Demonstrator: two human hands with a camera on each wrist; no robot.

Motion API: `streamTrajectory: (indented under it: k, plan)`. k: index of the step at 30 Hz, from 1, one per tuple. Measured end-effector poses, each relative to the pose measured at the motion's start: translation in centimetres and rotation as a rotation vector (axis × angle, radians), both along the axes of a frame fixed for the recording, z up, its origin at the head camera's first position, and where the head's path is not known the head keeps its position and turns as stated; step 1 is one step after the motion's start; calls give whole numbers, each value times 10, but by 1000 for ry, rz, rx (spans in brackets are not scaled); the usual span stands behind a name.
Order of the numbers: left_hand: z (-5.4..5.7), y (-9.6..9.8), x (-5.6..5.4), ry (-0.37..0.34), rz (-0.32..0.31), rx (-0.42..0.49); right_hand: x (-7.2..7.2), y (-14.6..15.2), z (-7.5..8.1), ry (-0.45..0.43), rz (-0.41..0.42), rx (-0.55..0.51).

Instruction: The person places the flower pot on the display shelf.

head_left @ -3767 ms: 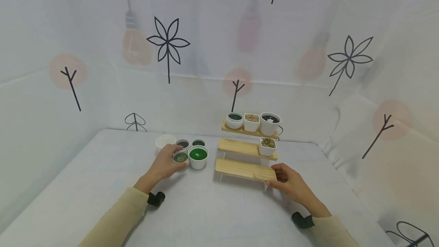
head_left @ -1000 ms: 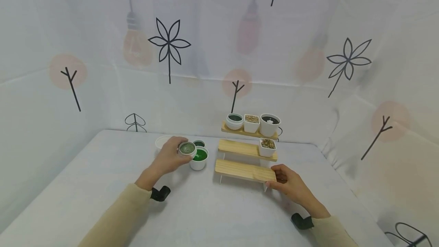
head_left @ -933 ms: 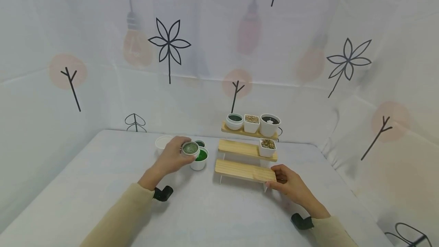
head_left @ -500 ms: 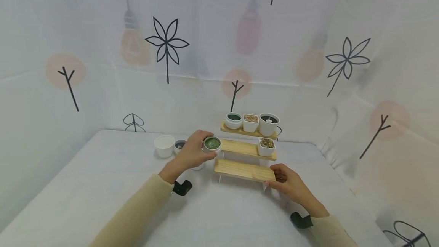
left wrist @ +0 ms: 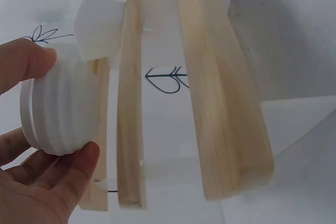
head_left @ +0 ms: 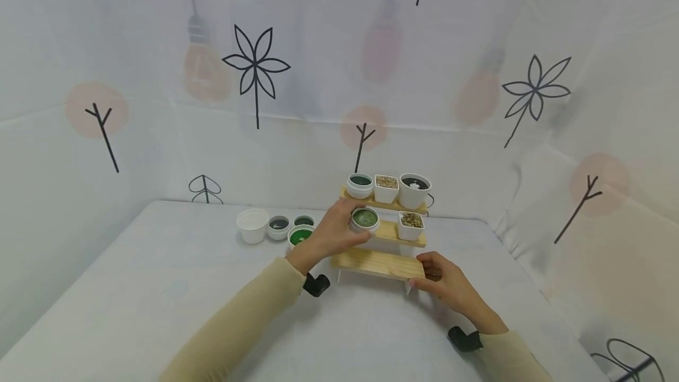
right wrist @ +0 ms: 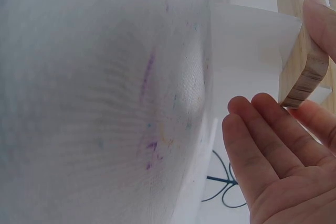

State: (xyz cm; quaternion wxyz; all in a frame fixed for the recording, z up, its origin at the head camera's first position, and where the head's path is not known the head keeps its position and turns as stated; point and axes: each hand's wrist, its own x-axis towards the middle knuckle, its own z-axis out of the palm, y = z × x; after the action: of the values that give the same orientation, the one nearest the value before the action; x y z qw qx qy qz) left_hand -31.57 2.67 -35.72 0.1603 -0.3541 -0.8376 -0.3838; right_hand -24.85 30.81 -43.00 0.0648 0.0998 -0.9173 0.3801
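Note:
My left hand [head_left: 336, 230] grips a small round white pot [head_left: 365, 221] with a green speckled top, fingers and thumb on opposite sides. It is over the left part of the middle board [head_left: 388, 232] of a three-tier wooden stand; I cannot tell whether it touches. The left wrist view shows the pot's ribbed white side [left wrist: 63, 108]. My right hand [head_left: 448, 287] pinches the right end of the lowest board [head_left: 376, 262] between thumb and index finger; the other fingers extend below it [right wrist: 273, 150]. A square pebble-topped pot [head_left: 411, 226] sits at the middle board's right end.
On the top board stand a round pot [head_left: 359, 186], a square pot [head_left: 386, 189] and a larger round pot [head_left: 415, 191]. Left of the stand are a white cup [head_left: 253, 226], two small dark-topped pots [head_left: 278, 227] and a bright green-topped pot [head_left: 300, 236], partly behind my left hand.
My left hand took the green-topped small pot from the group on the left, lifted it and carried it right to the middle board. The right hand has stayed at the lowest board's end.

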Motion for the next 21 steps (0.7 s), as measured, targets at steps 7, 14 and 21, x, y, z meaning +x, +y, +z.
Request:
streamTrajectory:
  k: [7,14,21]
  plan:
    - [-3,17,-9,-2,-4,18,1,-1,-1,9,16,-12]
    - [-9,29,-11,-31,5,34,-1,1,-3,16,17,-10]
    - [-9,37,-10,-49,23,24,-1,1,-3,18,12,-2]
